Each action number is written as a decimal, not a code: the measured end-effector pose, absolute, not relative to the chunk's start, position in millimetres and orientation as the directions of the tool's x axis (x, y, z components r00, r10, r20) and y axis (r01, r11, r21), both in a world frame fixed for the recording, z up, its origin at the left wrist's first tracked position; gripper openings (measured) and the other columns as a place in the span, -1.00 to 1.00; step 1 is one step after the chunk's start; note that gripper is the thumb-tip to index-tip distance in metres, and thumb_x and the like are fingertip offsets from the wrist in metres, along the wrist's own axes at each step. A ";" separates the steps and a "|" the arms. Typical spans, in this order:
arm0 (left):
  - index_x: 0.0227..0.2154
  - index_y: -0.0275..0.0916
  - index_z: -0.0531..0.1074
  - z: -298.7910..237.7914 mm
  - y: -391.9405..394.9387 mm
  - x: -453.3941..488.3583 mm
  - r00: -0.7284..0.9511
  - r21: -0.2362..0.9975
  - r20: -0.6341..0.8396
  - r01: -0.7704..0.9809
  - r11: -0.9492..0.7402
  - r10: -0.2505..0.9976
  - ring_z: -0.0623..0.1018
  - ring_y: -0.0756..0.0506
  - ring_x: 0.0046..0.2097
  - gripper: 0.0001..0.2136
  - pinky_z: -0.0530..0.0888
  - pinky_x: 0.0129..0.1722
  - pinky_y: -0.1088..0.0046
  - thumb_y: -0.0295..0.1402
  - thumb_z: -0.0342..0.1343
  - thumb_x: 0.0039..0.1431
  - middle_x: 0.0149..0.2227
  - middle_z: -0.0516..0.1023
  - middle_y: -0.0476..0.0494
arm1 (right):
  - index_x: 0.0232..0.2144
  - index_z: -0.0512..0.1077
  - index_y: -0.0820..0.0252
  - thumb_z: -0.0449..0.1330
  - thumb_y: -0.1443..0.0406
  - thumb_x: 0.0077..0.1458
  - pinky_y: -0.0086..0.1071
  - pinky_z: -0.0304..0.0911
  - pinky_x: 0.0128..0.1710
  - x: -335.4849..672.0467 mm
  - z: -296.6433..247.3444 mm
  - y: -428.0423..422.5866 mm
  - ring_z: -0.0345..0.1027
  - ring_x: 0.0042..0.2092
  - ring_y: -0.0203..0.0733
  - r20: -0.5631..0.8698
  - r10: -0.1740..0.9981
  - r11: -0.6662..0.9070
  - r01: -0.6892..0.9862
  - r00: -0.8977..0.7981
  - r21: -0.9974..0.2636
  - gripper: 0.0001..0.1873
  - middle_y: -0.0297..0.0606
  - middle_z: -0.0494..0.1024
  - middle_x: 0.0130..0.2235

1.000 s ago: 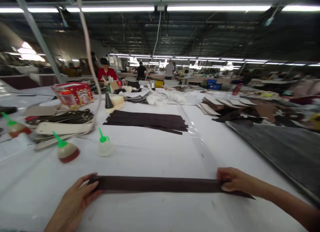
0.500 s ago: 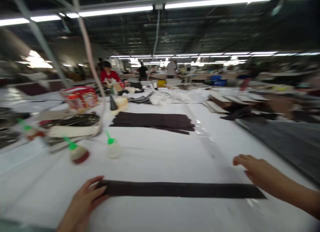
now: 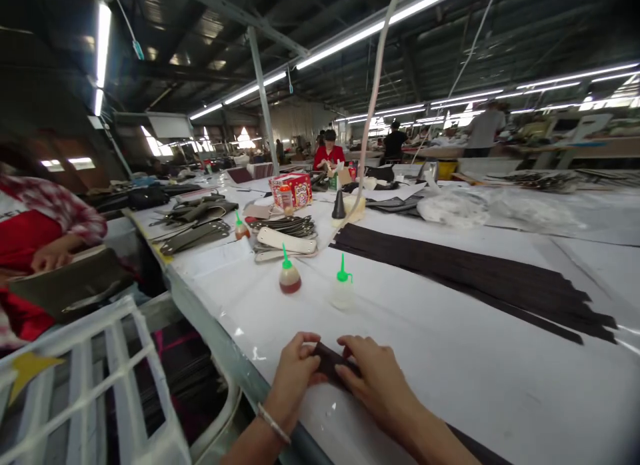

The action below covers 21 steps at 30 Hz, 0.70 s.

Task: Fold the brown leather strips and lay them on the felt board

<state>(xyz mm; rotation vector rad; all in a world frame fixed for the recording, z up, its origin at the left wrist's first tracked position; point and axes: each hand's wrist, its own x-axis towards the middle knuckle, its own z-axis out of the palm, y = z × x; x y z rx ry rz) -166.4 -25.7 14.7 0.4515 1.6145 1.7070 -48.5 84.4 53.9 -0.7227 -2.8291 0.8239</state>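
A long dark brown strip point(image 3: 327, 358) lies on the white table point(image 3: 450, 358) near its front edge. My left hand point(image 3: 294, 378) pinches the strip's left end, thumb on top. My right hand point(image 3: 374, 378) rests flat on the strip just to the right of it, fingers stretched out and pressing down. My right forearm covers most of the strip's length; its far part point(image 3: 475, 445) shows at the bottom right.
Two squeeze bottles with green nozzles, one with red contents point(image 3: 289, 277) and one clear point(image 3: 343, 288), stand beyond my hands. A stack of dark strips point(image 3: 475, 278) lies to the right. Pale and dark straps point(image 3: 285, 238), a red box point(image 3: 295, 188). A person in red point(image 3: 35, 251) works at left.
My view has swung to the left end of the strip. My right hand left the strip's right end and came across to lie beside my left hand.
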 end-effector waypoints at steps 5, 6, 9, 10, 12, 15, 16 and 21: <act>-0.18 -0.23 0.35 13.1 -38.3 -176.9 -0.767 0.997 -0.073 -0.045 0.060 0.638 0.52 -0.15 -0.14 -0.70 0.46 -0.09 0.22 -0.46 0.09 -0.05 -0.21 0.50 -0.17 | -0.22 0.45 0.11 0.12 0.45 0.01 -0.22 0.03 -0.16 -68.5 38.1 80.8 0.33 -0.16 -0.08 -0.009 0.519 0.731 0.449 -0.855 -0.514 -0.73 -0.32 0.52 -0.27; -0.16 -0.22 0.37 14.6 -42.8 -178.1 -0.772 0.996 0.013 0.065 0.058 0.635 0.49 -0.16 -0.08 -0.72 0.41 0.00 0.20 -0.46 0.10 0.00 -0.15 0.48 -0.18 | -0.25 0.45 0.10 0.12 0.45 -0.01 -0.23 0.01 -0.17 -69.7 36.1 80.6 0.32 -0.16 -0.08 0.001 0.519 0.736 0.446 -0.855 -0.510 -0.74 -0.32 0.52 -0.27; -0.14 -0.18 0.42 18.6 -56.1 -179.5 -0.528 0.821 0.348 0.570 0.019 0.775 0.42 -0.16 -0.02 -0.79 0.37 0.04 0.17 -0.48 -0.02 0.21 -0.08 0.45 -0.18 | -0.31 0.45 0.10 0.13 0.44 0.00 -0.27 -0.03 -0.21 -72.6 32.3 81.1 0.30 -0.18 -0.09 0.001 0.515 0.734 0.441 -0.857 -0.516 -0.79 -0.33 0.51 -0.29; -0.13 -0.18 0.43 19.0 -59.6 -179.8 -0.382 0.697 0.408 0.717 -0.012 0.829 0.42 -0.16 -0.04 -0.77 0.40 0.00 0.18 -0.50 -0.07 0.26 -0.10 0.46 -0.18 | -0.31 0.45 0.10 0.13 0.45 0.00 -0.28 -0.04 -0.22 -73.7 31.6 81.8 0.30 -0.19 -0.10 -0.005 0.514 0.731 0.441 -0.858 -0.521 -0.79 -0.34 0.51 -0.30; -0.11 -0.19 0.42 17.8 -64.2 -181.5 -0.177 0.477 0.420 0.877 -0.051 0.890 0.43 -0.15 -0.07 -0.75 0.43 -0.03 0.18 -0.52 -0.12 0.30 -0.11 0.48 -0.16 | -0.32 0.45 0.11 0.13 0.46 -0.01 -0.30 -0.05 -0.24 -75.8 30.5 83.7 0.29 -0.20 -0.12 -0.024 0.506 0.725 0.440 -0.862 -0.530 -0.79 -0.34 0.50 -0.31; -0.06 -0.25 0.38 13.7 -67.1 -186.8 -0.064 0.266 0.393 0.963 -0.047 0.917 0.44 -0.16 -0.08 -0.77 0.45 -0.02 0.16 -0.50 -0.09 0.31 -0.09 0.50 -0.18 | -0.33 0.45 0.13 0.13 0.47 -0.03 -0.31 -0.05 -0.25 -78.5 29.6 86.0 0.28 -0.22 -0.13 -0.045 0.486 0.726 0.432 -0.873 -0.535 -0.78 -0.33 0.50 -0.31; -0.04 -0.27 0.37 12.7 -67.5 -188.9 -0.037 0.221 0.387 0.974 -0.054 0.921 0.44 -0.17 -0.07 -0.77 0.45 -0.02 0.16 -0.49 -0.10 0.32 -0.08 0.50 -0.19 | -0.34 0.45 0.13 0.12 0.47 -0.04 -0.31 -0.04 -0.25 -79.3 29.4 86.4 0.28 -0.23 -0.13 -0.048 0.480 0.725 0.427 -0.876 -0.540 -0.78 -0.33 0.49 -0.32; -0.03 -0.29 0.37 13.3 -68.5 -195.3 0.006 0.156 0.409 0.985 -0.077 0.912 0.46 -0.15 -0.03 -0.75 0.47 0.00 0.22 -0.50 -0.14 0.33 -0.05 0.50 -0.21 | -0.34 0.44 0.15 0.11 0.51 -0.07 -0.31 0.00 -0.22 -81.0 27.2 86.2 0.26 -0.22 -0.13 -0.023 0.466 0.718 0.394 -0.885 -0.574 -0.75 -0.31 0.49 -0.31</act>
